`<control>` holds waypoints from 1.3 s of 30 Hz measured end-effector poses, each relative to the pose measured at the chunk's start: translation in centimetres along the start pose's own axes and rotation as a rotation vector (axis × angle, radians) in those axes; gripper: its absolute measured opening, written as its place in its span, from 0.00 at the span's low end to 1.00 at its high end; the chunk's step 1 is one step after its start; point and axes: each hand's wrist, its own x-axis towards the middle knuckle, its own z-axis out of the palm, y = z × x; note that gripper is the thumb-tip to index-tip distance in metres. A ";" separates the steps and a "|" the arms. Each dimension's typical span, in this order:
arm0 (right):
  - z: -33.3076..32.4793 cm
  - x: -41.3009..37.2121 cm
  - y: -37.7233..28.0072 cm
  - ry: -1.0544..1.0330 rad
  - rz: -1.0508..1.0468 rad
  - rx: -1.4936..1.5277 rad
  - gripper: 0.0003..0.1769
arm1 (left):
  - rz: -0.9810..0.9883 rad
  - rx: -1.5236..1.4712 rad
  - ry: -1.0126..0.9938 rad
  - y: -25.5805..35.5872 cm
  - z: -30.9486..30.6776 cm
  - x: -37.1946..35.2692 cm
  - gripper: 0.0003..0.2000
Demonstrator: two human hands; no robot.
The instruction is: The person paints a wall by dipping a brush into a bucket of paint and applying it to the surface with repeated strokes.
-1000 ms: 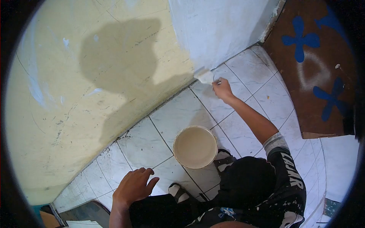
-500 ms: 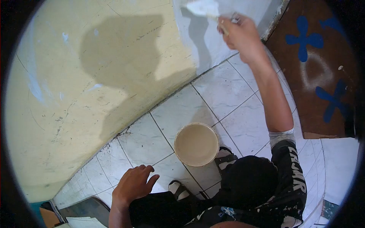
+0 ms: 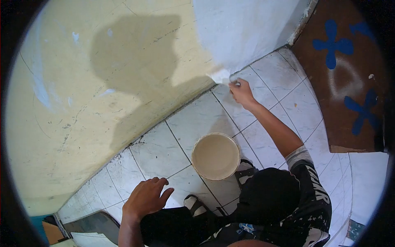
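Observation:
My right hand (image 3: 242, 93) is closed round the handle of a paintbrush (image 3: 220, 77), held low by the wall's bottom edge. The white brush head overlaps the wall where yellow paint (image 3: 135, 74) meets a freshly whitened patch (image 3: 247, 29). Most of the handle is hidden in my fingers. My left hand (image 3: 146, 197) rests near my knee with its fingers loosely apart, holding nothing. Between my hands, close to my feet, a round cream-coloured bucket (image 3: 205, 145) stands on the tiles.
White floor tiles (image 3: 173, 138) run along the slanting foot of the wall. On the right is a brown panel (image 3: 349, 74) with blue flower-like shapes. My sandalled feet (image 3: 195, 205) are just below the bucket. A dark flat piece (image 3: 92, 226) lies at lower left.
My right hand has swept the paintbrush down the white patch to the foot of the wall. My left hand stays in place. The view has shifted slightly.

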 end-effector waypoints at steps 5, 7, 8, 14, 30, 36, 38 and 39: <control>-3.1 2.6 1.5 0.112 0.116 -0.309 0.09 | -0.011 -0.022 -0.020 0.3 -0.4 -0.1 0.19; -3.6 2.8 -4.0 0.078 0.032 -0.250 0.10 | -0.066 0.001 -0.065 0.6 -0.7 -0.1 0.19; -3.6 2.6 -7.2 0.055 -0.005 -0.210 0.10 | -0.070 -0.001 -0.067 0.5 -0.6 -0.1 0.19; -3.6 -2.5 -21.1 -0.010 -0.210 -0.054 0.09 | 0.002 -0.001 -0.014 0.3 0.0 0.2 0.19; 0.4 -0.3 5.9 -0.022 0.179 -0.048 0.09 | -0.012 0.002 0.008 0.5 -0.2 -0.1 0.18; 0.5 1.4 6.1 0.032 0.126 -0.159 0.09 | -0.026 -0.009 -0.001 0.1 0.0 0.3 0.18; 1.3 2.9 3.3 0.049 0.095 -0.141 0.09 | -0.033 -0.002 -0.007 0.2 -0.1 0.4 0.19; 1.6 3.5 1.5 0.053 0.080 -0.182 0.09 | -0.028 0.006 -0.006 0.3 -0.1 0.5 0.19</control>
